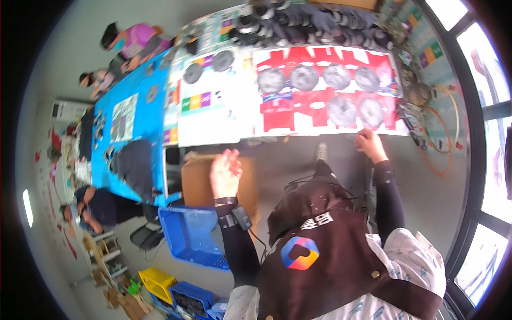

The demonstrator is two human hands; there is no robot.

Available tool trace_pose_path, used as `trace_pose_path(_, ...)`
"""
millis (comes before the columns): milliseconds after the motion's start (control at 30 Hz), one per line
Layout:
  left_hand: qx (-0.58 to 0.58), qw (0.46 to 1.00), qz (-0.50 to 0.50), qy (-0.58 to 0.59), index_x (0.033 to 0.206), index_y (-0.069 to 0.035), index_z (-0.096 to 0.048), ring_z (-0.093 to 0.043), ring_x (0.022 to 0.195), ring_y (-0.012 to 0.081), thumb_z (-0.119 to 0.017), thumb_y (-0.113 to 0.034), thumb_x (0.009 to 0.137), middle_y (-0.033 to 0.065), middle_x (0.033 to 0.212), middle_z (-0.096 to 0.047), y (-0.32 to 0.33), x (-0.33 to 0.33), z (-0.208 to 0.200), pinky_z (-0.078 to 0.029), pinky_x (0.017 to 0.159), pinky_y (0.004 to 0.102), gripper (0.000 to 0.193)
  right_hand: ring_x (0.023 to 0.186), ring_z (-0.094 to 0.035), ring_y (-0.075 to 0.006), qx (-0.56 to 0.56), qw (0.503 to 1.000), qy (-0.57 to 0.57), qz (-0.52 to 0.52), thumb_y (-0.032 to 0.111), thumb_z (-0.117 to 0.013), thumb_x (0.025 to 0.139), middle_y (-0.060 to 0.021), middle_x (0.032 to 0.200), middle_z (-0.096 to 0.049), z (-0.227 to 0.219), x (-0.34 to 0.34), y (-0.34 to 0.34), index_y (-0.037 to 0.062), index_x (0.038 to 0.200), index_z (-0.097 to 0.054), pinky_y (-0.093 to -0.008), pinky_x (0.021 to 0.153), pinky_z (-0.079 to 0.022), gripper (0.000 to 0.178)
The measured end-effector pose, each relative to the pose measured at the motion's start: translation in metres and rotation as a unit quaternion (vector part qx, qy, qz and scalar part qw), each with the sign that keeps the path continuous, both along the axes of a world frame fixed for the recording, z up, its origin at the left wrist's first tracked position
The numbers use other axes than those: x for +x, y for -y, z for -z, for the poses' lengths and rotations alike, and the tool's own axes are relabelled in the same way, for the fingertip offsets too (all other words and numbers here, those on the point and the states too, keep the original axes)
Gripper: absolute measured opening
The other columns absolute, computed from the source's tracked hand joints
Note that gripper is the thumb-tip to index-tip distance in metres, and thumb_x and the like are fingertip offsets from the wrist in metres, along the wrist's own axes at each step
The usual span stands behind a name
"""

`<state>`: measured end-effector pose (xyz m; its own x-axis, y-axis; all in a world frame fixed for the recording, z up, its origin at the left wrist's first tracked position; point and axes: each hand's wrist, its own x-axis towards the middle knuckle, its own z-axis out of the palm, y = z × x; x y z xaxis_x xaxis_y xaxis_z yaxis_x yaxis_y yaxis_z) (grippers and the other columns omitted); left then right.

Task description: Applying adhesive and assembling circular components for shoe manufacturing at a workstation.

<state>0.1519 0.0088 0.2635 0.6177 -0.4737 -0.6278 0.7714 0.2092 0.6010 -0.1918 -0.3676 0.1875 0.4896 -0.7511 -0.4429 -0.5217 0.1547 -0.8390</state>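
Observation:
Two rows of round grey discs with fuzzy-looking surfaces lie on a red and white sheet [280,121] that covers the right part of the table. My right hand [369,145] is at the sheet's front edge, just below the nearest right disc [370,112]. Its fingers are curled together, and whatever may be between them is hidden. To its left in the front row lies another disc [342,111]. My left hand [225,173] hangs in front of the table above a cardboard box [200,178], fingers loosely apart, holding nothing.
Dark items [320,24] are heaped along the table's back edge. Orange and yellow hoses [444,144] loop at the right, beside windows. A blue crate [194,237] stands below my left forearm. People work around a blue table [146,114] at the left, with a dark garment [136,165] on it.

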Motion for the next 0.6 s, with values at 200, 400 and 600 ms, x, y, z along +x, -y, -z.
trace_pose_path(200,0.284,0.708,0.351,0.542,0.121,-0.008,-0.066,-0.067,0.084,0.0272,-0.071,-0.019,0.089,0.0108,0.098,-0.070,0.197,-0.060,0.131,-0.053,0.072,0.0376,0.035,0.086,-0.069,-0.0401,-0.297,0.927,-0.230,0.011,0.018,-0.066,0.089,-0.0204,0.087,-0.071,0.059,-0.032,0.103,0.0021,0.094,-0.066,-0.0472,0.075,-0.054,0.017)
trace_pose_path(400,0.261,0.529,0.423,0.688,0.125,-0.012,-0.065,-0.053,0.113,0.0339,-0.070,-0.020,0.083,0.0125,0.114,-0.058,0.393,-0.103,0.135,-0.044,0.096,0.0503,0.042,0.088,-0.070,-0.0374,-0.227,0.938,-0.245,0.094,0.016,-0.063,0.090,-0.0204,0.095,-0.072,0.078,-0.057,0.169,0.0018,0.101,-0.067,-0.0457,0.078,-0.055,0.018)
trace_pose_path(600,0.271,0.428,0.513,0.693,0.132,-0.014,-0.063,-0.052,0.111,0.0305,-0.067,-0.018,0.083,0.0110,0.111,-0.056,0.473,-0.117,0.156,-0.043,0.093,0.0472,0.049,0.087,-0.070,-0.0381,-0.207,0.949,-0.205,0.116,0.015,-0.065,0.090,-0.0217,0.096,-0.070,0.095,-0.064,0.194,-0.0008,0.103,-0.066,-0.0449,0.079,-0.055,0.021)
